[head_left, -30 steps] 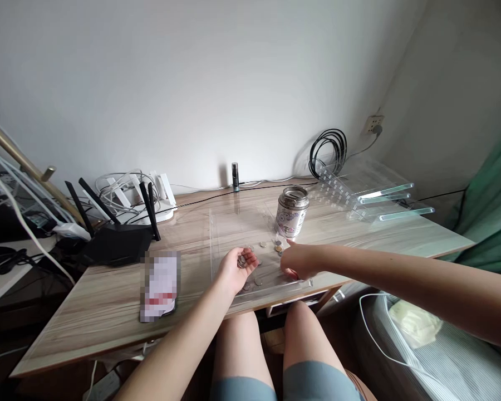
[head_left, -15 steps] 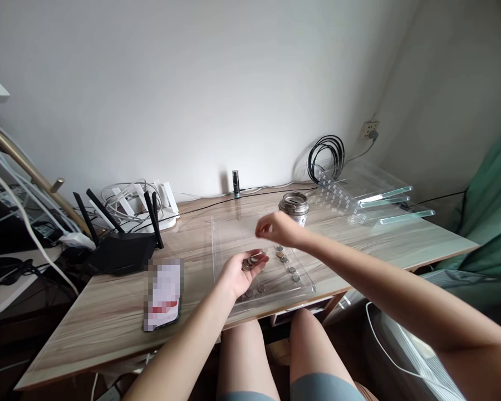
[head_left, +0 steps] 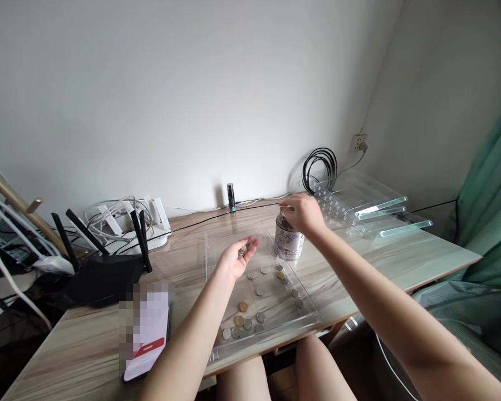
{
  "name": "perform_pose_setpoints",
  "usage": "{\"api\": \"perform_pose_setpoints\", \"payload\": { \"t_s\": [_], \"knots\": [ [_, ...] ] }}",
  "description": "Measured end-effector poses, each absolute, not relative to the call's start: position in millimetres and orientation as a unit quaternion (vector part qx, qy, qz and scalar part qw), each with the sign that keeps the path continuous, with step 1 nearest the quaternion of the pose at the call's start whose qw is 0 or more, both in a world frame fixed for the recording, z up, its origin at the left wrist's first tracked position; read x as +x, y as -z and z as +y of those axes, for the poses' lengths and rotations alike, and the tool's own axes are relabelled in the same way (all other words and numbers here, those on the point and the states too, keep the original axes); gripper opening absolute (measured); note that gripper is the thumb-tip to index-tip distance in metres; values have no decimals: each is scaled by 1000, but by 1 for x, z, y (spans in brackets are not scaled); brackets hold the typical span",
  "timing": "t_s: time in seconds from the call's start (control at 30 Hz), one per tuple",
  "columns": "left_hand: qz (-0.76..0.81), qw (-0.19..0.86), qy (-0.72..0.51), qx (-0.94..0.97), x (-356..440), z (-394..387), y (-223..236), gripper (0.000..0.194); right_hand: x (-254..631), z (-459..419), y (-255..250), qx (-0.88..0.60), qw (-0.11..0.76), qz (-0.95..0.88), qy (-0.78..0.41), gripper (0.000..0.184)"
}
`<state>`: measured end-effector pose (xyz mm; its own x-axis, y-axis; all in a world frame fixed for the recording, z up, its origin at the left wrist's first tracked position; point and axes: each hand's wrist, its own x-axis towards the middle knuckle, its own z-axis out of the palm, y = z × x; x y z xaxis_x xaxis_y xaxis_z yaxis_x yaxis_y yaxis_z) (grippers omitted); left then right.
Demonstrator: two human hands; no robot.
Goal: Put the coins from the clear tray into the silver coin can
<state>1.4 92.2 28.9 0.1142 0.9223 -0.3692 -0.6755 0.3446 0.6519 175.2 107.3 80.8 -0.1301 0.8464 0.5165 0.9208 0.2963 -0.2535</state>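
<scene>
My left hand is cupped around several coins, mostly hidden by the fingers, above a clear plastic tray. My right hand is at the top of a patterned round tin, its fingers pinched together over the lid. Whatever they pinch is too small or hidden to make out. Silver and brass-coloured coins lie scattered in the tray, some near its front edge and others along its right side.
At the left lie a phone and a black router, with a white router behind. A small dark bottle stands by the wall. Coiled black cable and stacked clear panels are at the back right.
My right hand has moved from above my left hand to the top of the tin. The left hand's fingers have curled further over the coins. The view has shifted, showing more of the tray.
</scene>
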Motion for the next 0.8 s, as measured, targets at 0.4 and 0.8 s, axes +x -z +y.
{"api": "perform_pose_setpoints", "payload": {
  "t_s": [0.4,0.8],
  "knots": [
    [340,766,-528,137,-4,89,-21,22,130,100,-42,-457,235,-857,33,23],
    [358,767,-507,164,-7,83,-24,24,213,139,-83,-687,194,-691,114,22]
  ]
}}
